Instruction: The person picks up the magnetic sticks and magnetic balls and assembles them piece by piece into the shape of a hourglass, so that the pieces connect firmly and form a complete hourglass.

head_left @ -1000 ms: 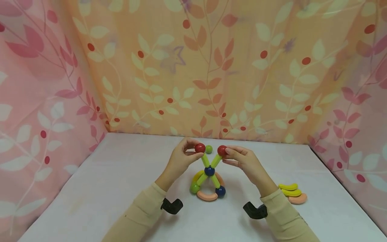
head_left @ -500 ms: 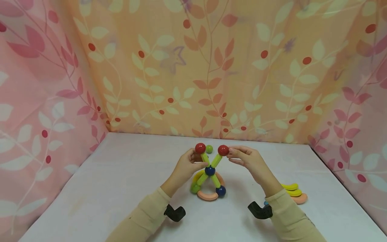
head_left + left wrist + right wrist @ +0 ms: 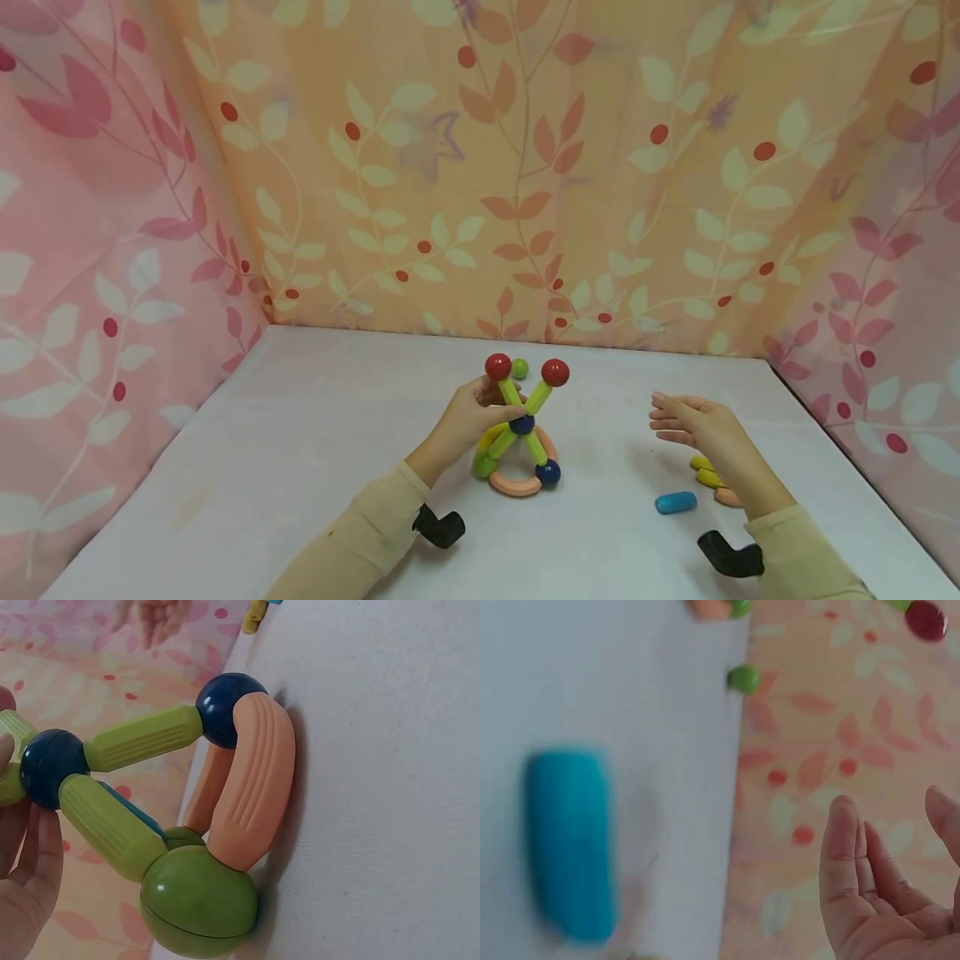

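A magnetic ball-and-rod figure stands on the white table. Its base ring joins a peach curved rod (image 3: 515, 485), a dark blue ball (image 3: 548, 474) and a green ball (image 3: 199, 900). Green rods rise from there to a central blue ball (image 3: 522, 424); above it, two more end in red balls (image 3: 555, 372). My left hand (image 3: 471, 421) holds the figure by an upper green rod, beside the central ball; its far fingers are partly hidden. Off to the right, my right hand (image 3: 701, 425) hovers with nothing in it, fingers extended, near a blue rod (image 3: 676, 502).
Yellow curved rods (image 3: 708, 477) and a peach piece (image 3: 727, 497) lie on the right, partly covered by the right forearm. Behind the figure a loose green ball (image 3: 520, 368) sits on the table (image 3: 300, 433). Patterned curtains (image 3: 420, 200) enclose the back and sides.
My right hand has let go of the right red ball and moved right, uncovering the blue rod. My left hand has slid from the left red ball down to the rod near the centre.
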{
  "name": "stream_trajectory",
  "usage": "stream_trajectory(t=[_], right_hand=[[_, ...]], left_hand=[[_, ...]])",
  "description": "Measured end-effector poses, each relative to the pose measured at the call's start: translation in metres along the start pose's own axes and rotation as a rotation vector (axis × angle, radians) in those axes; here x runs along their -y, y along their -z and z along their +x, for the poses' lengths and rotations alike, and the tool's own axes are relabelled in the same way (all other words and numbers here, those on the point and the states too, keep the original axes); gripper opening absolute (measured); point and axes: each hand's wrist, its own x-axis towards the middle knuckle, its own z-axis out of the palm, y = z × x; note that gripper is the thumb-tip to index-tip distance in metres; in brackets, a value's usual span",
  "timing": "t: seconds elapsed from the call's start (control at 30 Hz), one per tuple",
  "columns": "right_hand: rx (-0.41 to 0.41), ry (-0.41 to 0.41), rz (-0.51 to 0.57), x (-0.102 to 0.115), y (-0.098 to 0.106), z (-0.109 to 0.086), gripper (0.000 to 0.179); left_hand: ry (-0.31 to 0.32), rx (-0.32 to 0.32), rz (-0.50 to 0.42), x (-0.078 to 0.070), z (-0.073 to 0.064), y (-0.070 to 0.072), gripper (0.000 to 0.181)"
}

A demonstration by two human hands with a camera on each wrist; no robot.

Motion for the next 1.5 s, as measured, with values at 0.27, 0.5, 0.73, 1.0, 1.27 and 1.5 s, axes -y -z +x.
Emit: stream_trajectory(t=[0.27, 0.5, 0.73, 1.0, 1.27, 1.5], right_hand=[[-0.028, -0.154, 0.048, -0.06, 0.058, -0.021, 0.075], [-0.006, -0.282, 0.127, -0.087, 0.086, -0.032, 0.075], [0.155, -0.354, 0.294, -0.111, 0.099, -0.033, 0.054], [0.287, -0.364, 0.417, -0.118, 0.092, -0.025, 0.027], [0.105, -0.412, 0.353, -0.108, 0.075, -0.01, 0.022], [0.0, -0.434, 0.158, -0.096, 0.066, 0.002, 0.032]], left_hand=[[0.031, 0.008, -0.016, 0.0, 0.001, -0.002, 0.043], [0.052, -0.004, -0.022, -0.002, 0.001, -0.002, 0.038], [0.054, -0.01, 0.004, -0.003, 0.0, 0.001, 0.039], [0.053, -0.009, 0.016, -0.003, -0.001, 0.003, 0.037], [0.078, -0.015, 0.004, -0.004, -0.003, -0.001, 0.034], [0.082, -0.021, 0.004, -0.004, -0.002, -0.005, 0.034]])
